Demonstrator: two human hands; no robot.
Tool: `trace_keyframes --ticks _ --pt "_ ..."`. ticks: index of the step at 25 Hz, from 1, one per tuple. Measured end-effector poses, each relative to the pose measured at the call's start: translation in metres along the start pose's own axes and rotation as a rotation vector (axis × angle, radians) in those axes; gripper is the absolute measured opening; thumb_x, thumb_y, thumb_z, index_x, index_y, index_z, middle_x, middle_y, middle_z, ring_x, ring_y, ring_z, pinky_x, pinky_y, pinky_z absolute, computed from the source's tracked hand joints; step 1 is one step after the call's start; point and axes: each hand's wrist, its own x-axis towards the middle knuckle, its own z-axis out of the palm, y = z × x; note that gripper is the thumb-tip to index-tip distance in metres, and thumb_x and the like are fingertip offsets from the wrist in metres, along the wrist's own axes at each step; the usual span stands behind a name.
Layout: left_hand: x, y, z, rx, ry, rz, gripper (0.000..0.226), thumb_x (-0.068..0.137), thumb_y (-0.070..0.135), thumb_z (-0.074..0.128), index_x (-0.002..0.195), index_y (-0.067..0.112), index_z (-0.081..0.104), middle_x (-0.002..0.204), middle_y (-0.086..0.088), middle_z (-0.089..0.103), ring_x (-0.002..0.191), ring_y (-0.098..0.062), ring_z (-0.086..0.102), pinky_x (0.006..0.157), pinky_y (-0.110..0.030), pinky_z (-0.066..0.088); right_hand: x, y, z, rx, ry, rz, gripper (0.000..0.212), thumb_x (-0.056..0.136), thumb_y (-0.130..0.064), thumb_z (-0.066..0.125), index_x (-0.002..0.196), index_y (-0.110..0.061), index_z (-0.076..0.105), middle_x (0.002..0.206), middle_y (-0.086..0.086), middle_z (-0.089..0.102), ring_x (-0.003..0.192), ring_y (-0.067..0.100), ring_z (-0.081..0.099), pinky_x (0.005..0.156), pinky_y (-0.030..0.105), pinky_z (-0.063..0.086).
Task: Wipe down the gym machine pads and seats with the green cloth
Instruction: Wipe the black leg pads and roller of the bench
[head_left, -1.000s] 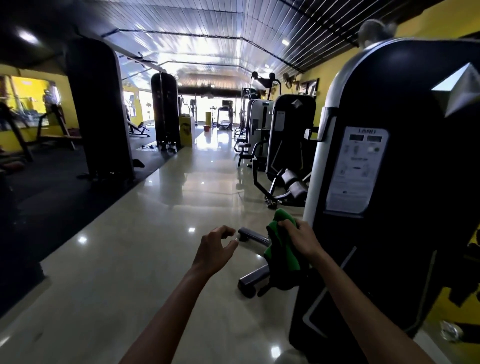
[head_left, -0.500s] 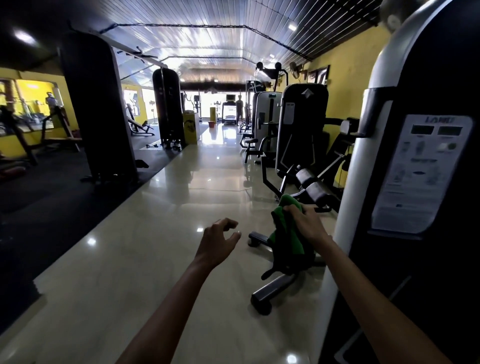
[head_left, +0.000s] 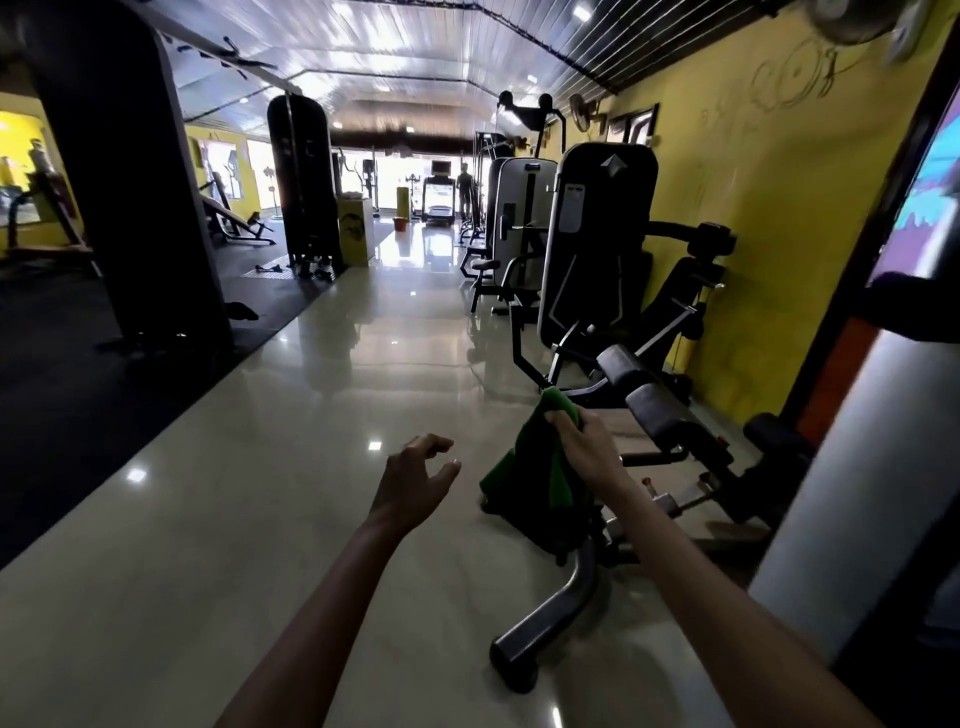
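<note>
My right hand (head_left: 587, 447) grips the green cloth (head_left: 535, 478), which hangs down bunched below my fist in front of me. My left hand (head_left: 415, 480) floats empty to the left of the cloth, its fingers loosely curled and holding nothing. Just right of the cloth stands a gym machine with two black roller pads (head_left: 654, 402) on a metal frame and a dark seat (head_left: 774, 436) behind them. The cloth is close to the nearer roller pad but does not touch it.
The machine's curved metal foot (head_left: 545, 618) juts onto the glossy tiled floor (head_left: 291, 457). A silver and black weight-stack column (head_left: 831, 493) fills the right edge. More machines (head_left: 597, 244) line the yellow right wall; dark columns (head_left: 130, 197) stand on black matting at left.
I have walked forward past the weight-stack column, so the machine's roller pads and seat now show on my right. My hands keep their pose, the cloth still gripped in my right hand.
</note>
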Motion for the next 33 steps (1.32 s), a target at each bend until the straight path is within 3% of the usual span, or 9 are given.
trace_keyframes --ticks 8,17,22,24,27,30,33 --pt "0.208 -0.093 0.008 0.001 -0.129 0.087 0.030 0.086 0.015 0.067 0.115 0.008 0.063 0.117 -0.006 0.063 0.111 -0.015 0.055 0.085 -0.024 0.042 0.169 0.011 0.063 0.003 0.084 0.049 0.027 0.096 -0.017 0.051 0.070 -0.020 0.052 0.064 -0.004 0.049 0.059 0.009 0.046 0.047 0.011 0.033" --pt "0.390 -0.139 0.079 -0.075 -0.276 0.204 0.031 0.086 0.015 0.067 0.116 0.008 0.062 0.118 -0.006 0.062 0.106 -0.008 0.050 0.085 -0.022 0.041 0.329 0.061 0.074 -0.011 0.260 0.145 0.019 0.094 -0.021 0.054 0.081 -0.009 0.060 0.066 -0.001 0.052 0.062 0.013 0.050 0.060 0.027 0.037" --pt "0.483 -0.145 0.147 -0.108 -0.369 0.309 0.031 0.084 0.013 0.069 0.114 0.006 0.064 0.115 -0.007 0.063 0.107 -0.013 0.053 0.085 -0.026 0.044 0.420 0.100 0.055 -0.012 0.205 0.178 0.027 0.094 -0.022 0.055 0.091 0.003 0.062 0.078 0.014 0.060 0.074 0.030 0.060 0.067 0.038 0.044" --pt "0.528 -0.142 0.174 -0.112 -0.417 0.341 0.031 0.084 0.013 0.070 0.113 0.006 0.064 0.111 -0.004 0.063 0.106 -0.015 0.056 0.082 -0.022 0.043 0.457 0.110 0.045 0.022 0.200 0.212 0.021 0.094 -0.020 0.054 0.090 -0.002 0.063 0.082 0.015 0.062 0.075 0.030 0.062 0.069 0.037 0.046" --pt "0.586 -0.132 0.212 -0.142 -0.447 0.373 0.031 0.083 0.017 0.072 0.113 0.009 0.065 0.104 0.002 0.062 0.098 -0.008 0.055 0.069 -0.006 0.038 0.502 0.114 0.032 0.074 0.206 0.216 0.015 0.096 -0.017 0.051 0.087 -0.014 0.063 0.080 0.006 0.065 0.070 0.019 0.064 0.066 0.028 0.049" --pt "0.629 -0.133 0.260 -0.238 -0.634 0.347 0.048 0.076 0.039 0.076 0.116 0.017 0.063 0.108 0.005 0.060 0.103 -0.007 0.056 0.076 -0.005 0.043 0.536 0.120 0.023 0.122 0.222 0.280 0.016 0.096 -0.016 0.051 0.086 -0.016 0.063 0.073 -0.002 0.068 0.062 0.009 0.067 0.059 0.019 0.052" --pt "0.665 -0.130 0.311 -0.279 -0.943 0.336 0.065 0.060 0.066 0.071 0.117 0.039 0.056 0.122 0.010 0.057 0.116 -0.006 0.053 0.096 -0.030 0.048 0.567 0.134 0.010 0.169 0.265 0.324 0.014 0.095 -0.022 0.053 0.091 -0.015 0.065 0.087 0.005 0.070 0.080 0.020 0.069 0.076 0.034 0.054"
